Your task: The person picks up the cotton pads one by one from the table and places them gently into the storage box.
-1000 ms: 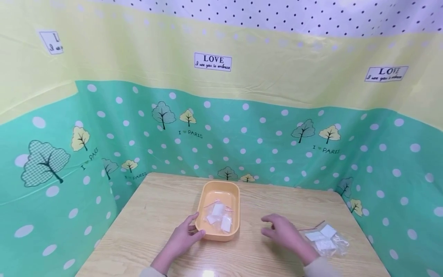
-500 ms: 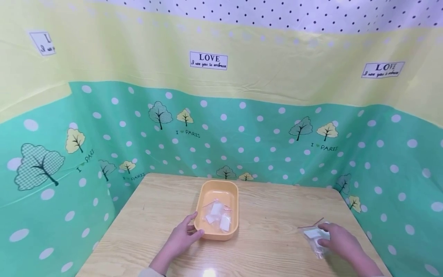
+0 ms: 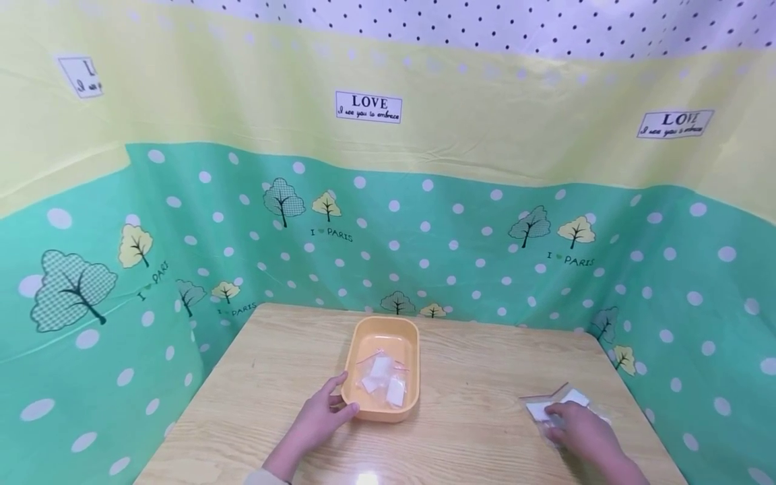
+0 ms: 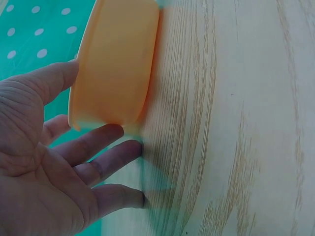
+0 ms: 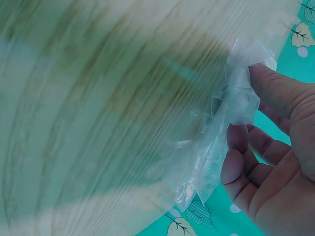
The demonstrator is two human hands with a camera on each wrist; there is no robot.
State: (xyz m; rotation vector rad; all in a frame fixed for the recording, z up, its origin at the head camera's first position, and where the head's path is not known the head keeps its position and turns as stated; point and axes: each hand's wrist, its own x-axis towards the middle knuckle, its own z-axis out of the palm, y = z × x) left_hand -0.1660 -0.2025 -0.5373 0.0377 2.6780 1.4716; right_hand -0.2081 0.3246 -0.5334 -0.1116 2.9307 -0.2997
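Observation:
My left hand (image 3: 318, 416) holds the near left corner of an orange-yellow plastic tray (image 3: 388, 335). In the left wrist view, the thumb lies at the tray's rim and fingers reach round its outer wall (image 4: 115, 59). Inside the tray lie small clear zip bags (image 3: 380, 369) with white pieces and red seal strips. On the right, my right hand (image 3: 580, 426) grips a clear zip bag (image 3: 536, 411) among others with white contents. Thumb and fingers stand on either side of the crinkled plastic bag (image 5: 241, 101) in the right wrist view; part is hidden.
Both the tray and the loose bags lie on a light wood-grain table (image 3: 473, 404). A green and yellow patterned curtain (image 3: 339, 269) hangs behind it and along both sides.
My right hand has moved right from beside the tray to the zip bags, and now grips one. The left hand keeps its place at the tray.

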